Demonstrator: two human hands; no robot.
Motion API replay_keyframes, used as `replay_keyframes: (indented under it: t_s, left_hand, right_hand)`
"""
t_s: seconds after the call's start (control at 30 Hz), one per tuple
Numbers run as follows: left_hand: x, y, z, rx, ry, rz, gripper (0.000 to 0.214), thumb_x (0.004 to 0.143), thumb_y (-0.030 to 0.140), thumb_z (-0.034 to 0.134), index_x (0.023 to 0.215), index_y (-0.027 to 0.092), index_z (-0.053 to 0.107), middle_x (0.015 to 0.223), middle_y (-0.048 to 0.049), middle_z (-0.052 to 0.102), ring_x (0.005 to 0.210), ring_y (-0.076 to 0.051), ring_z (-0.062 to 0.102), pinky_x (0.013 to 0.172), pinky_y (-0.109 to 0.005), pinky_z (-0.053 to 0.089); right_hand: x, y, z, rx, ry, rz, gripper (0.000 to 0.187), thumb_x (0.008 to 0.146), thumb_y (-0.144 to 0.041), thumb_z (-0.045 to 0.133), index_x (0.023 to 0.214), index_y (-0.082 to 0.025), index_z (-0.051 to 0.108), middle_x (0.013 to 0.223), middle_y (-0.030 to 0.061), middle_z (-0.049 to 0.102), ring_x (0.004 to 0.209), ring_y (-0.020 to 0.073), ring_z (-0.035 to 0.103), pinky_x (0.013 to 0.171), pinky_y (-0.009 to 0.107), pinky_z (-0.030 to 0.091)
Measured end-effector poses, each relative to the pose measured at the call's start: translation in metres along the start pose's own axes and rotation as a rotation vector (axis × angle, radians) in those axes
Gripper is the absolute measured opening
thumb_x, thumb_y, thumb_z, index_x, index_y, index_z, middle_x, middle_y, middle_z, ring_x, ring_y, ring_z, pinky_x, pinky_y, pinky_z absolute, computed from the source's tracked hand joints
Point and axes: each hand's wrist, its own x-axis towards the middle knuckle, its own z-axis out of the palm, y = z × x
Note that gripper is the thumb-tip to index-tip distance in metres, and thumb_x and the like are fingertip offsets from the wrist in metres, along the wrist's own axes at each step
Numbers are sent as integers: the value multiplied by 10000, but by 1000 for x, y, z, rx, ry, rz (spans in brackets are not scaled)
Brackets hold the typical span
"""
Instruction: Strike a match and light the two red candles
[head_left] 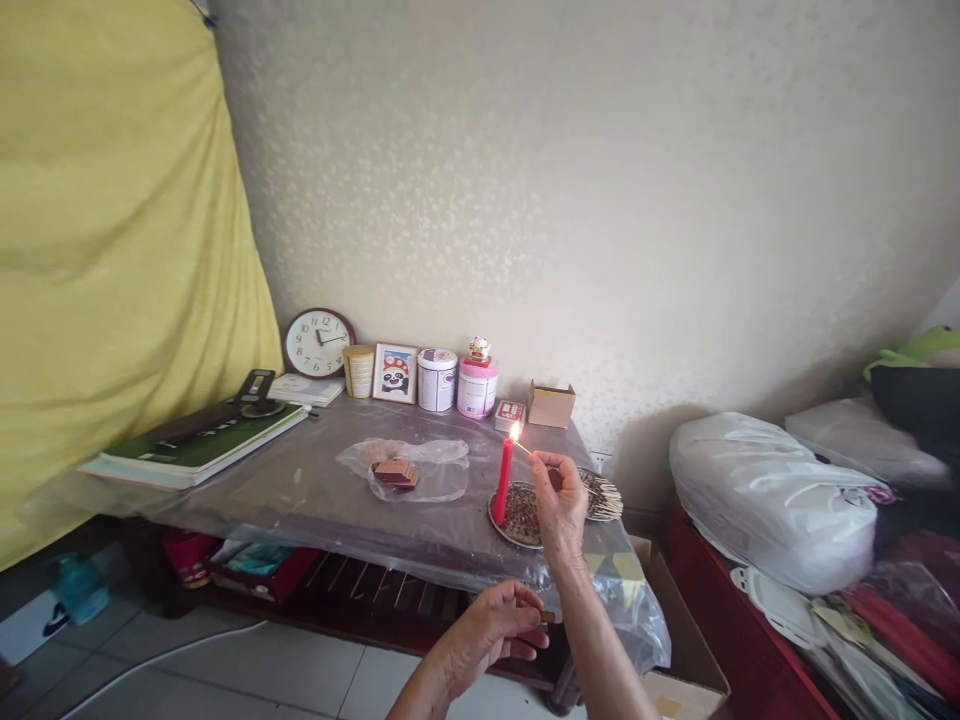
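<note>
Room: papered wall (570, 200) behind a plastic-covered worktop (300, 510).
Right hand (559, 505): raised, pinching a match (525, 445) between fingertips.
Match: lit end at the top of the red candle (503, 482).
Candle: upright on a plate (493, 518) of grains.
Left hand (487, 635): lower, curled around a matchbox (548, 617).
Beyond: clock (319, 342) and tin (437, 380) against the wall.

Right hand (561, 505) raised, left hand (487, 635) lower

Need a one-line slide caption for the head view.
Right hand holds a lit match to a red candle on a plate; left hand holds a small box.
</note>
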Motion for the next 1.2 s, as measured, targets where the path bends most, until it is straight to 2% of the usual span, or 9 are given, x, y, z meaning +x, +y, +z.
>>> replay_keyframes:
  t_s: [0.2, 0.37, 0.53, 0.77, 1.2]
  left_hand:
    - [-1, 0, 1, -2, 3, 0, 215, 709, 252, 675, 864, 140, 578, 876, -60, 650, 729, -147, 614, 685, -287, 416]
    - [-1, 2, 2, 4, 16, -4, 216, 699, 260, 681, 850, 142, 581, 852, -53, 646, 721, -148, 615, 679, -285, 412]
    - [-1, 4, 4, 3, 21, -14, 233, 675, 260, 698, 842, 140, 589, 858, -54, 646, 717, -153, 615, 674, -287, 415]
    - [-2, 4, 5, 17, 31, -16, 253, 668, 287, 706, 844, 145, 593, 835, -44, 629, 729, -157, 609, 688, -294, 417]
    - [-2, 4, 6, 16, 29, -21, 241, 680, 280, 696, 846, 142, 589, 838, -44, 623, 722, -151, 611, 677, -281, 412]
  right_hand:
    - [0, -2, -1, -7, 3, -15, 260, 773, -422, 553, 801, -171, 613, 563, -33, 529, 492, 117, 429, 481, 236, 366]
    - [2, -1, -1, -18, 1, -13, 267, 779, -429, 550, 802, -168, 605, 633, -10, 551, 531, 122, 436, 498, 240, 369]
    - [3, 0, 0, -25, -5, -5, 286, 772, -442, 553, 808, -164, 610, 595, -24, 524, 518, 122, 423, 499, 243, 364]
    - [3, -2, 1, -23, -1, -18, 274, 769, -442, 555, 803, -175, 609, 656, -9, 583, 550, 133, 468, 552, 259, 396]
    - [6, -2, 3, -38, 1, -10, 262, 779, -420, 545, 799, -167, 608, 624, -7, 566, 539, 132, 450, 519, 248, 375]
